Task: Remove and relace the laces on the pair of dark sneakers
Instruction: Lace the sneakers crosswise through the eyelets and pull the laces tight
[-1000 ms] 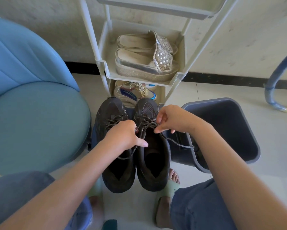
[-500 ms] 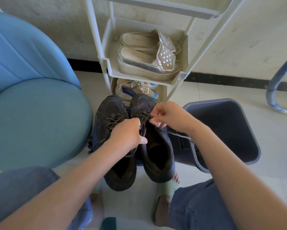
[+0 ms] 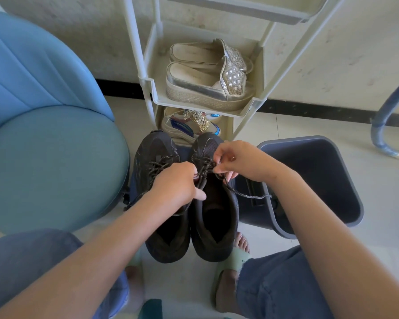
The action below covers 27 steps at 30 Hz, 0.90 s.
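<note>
Two dark sneakers stand side by side in front of me, toes pointing away. My left hand (image 3: 178, 184) lies over the gap between the left sneaker (image 3: 158, 199) and the right sneaker (image 3: 215, 217), its fingers curled on the tongue and laces of the right one. My right hand (image 3: 235, 161) pinches the speckled dark lace (image 3: 242, 194) near the upper eyelets of the right sneaker. A loose end of that lace trails right over the grey bin. The left sneaker's laces are still threaded and partly hidden by my left hand.
A white shoe rack (image 3: 207, 97) stands just behind the sneakers, with silver platform slippers (image 3: 207, 79) on its shelf. A grey bin (image 3: 318, 180) sits at the right, a blue chair (image 3: 48, 143) at the left. My knees and sandalled foot (image 3: 233, 261) are below.
My right hand has shifted slightly up and away toward the toe of the right sneaker while pinching the lace. My left hand has stayed on the sneaker.
</note>
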{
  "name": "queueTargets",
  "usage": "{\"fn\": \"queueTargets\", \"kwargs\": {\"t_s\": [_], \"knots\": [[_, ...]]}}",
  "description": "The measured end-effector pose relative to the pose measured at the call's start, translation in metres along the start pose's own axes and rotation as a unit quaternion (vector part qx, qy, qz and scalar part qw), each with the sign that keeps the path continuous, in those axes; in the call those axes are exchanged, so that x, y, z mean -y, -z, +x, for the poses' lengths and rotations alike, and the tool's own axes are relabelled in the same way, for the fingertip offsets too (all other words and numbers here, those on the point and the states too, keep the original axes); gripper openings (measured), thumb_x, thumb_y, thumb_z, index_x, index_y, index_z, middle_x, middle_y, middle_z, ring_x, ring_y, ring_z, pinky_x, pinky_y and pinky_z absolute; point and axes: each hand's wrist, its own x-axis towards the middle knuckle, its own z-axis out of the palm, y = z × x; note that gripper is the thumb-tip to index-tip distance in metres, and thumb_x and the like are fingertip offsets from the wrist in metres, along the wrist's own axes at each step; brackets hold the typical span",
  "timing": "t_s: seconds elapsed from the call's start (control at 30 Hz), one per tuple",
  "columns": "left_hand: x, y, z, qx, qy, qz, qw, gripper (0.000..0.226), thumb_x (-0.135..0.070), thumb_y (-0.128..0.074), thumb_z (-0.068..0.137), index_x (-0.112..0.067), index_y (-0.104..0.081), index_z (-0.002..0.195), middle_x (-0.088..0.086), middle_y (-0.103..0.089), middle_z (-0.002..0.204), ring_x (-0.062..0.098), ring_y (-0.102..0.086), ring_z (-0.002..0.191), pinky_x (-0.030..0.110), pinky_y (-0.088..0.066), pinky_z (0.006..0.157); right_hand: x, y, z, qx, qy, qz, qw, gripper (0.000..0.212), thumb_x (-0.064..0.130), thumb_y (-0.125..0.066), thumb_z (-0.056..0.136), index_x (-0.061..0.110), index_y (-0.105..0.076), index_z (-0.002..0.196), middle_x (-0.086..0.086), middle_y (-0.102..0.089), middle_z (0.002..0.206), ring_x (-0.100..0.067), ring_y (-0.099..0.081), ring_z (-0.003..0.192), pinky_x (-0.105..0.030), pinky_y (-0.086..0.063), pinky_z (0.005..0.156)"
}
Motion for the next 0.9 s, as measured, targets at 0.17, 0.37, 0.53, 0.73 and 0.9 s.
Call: {"fn": "queueTargets", "kwargs": {"t_s": [0.17,0.37,0.53,0.73,0.9], "knots": [[0.004,-0.001,0.008,-0.051,-0.008,-0.091,0.994,0.026,-0.035,-0.061,0.087,-0.01,-0.06,0.078,0.004,-0.061,0.078,0.022,-0.06,0.08,0.032,-0.042,0.071,-0.004,0.012,-0.006,0.039,0.002,0.037,0.999,0.017,0.028,-0.064,0.09,0.016,-0.075,0.097,0.002,-0.074,0.09,-0.003,-0.066,0.081,-0.007,-0.044,0.078],[0.006,-0.008,0.01,-0.073,-0.02,-0.134,0.988,0.009,-0.026,-0.06,0.089,-0.021,-0.063,0.096,-0.003,-0.063,0.097,0.016,-0.059,0.091,0.03,-0.045,0.078,-0.001,0.016,-0.013,0.162,-0.017,-0.025,0.986,0.021,0.041,-0.063,0.089,0.026,-0.076,0.087,0.018,-0.07,0.097,0.008,-0.059,0.092,-0.015,-0.035,0.089],[0.008,-0.009,0.009,-0.072,-0.046,-0.132,0.988,0.006,-0.02,-0.062,0.087,-0.026,-0.061,0.087,-0.009,-0.059,0.075,0.014,-0.059,0.077,0.028,-0.044,0.07,-0.002,0.016,-0.011,0.177,-0.011,-0.064,0.982,0.009,0.031,-0.073,0.083,0.025,-0.073,0.089,0.021,-0.066,0.088,0.008,-0.059,0.083,-0.018,-0.04,0.09],[0.01,-0.007,0.006,-0.073,-0.052,-0.134,0.987,0.007,-0.017,-0.064,0.083,-0.024,-0.064,0.084,-0.008,-0.066,0.076,0.01,-0.059,0.075,0.025,-0.042,0.067,-0.001,0.014,-0.002,-0.052,0.077,0.057,0.994,0.018,0.013,-0.062,0.091,0.021,-0.069,0.105,0.015,-0.065,0.095,0.01,-0.057,0.076,-0.006,-0.043,0.073],[0.005,-0.008,0.006,-0.076,-0.05,-0.112,0.989,0.005,-0.018,-0.061,0.086,-0.021,-0.065,0.085,-0.011,-0.065,0.084,0.012,-0.058,0.082,0.024,-0.039,0.07,0.0,-0.01,0.012,0.027,0.061,-0.128,0.99,0.023,0.013,-0.067,0.086,0.02,-0.071,0.108,0.016,-0.046,0.088,-0.006,-0.049,0.081,-0.022,-0.039,0.08]]}}
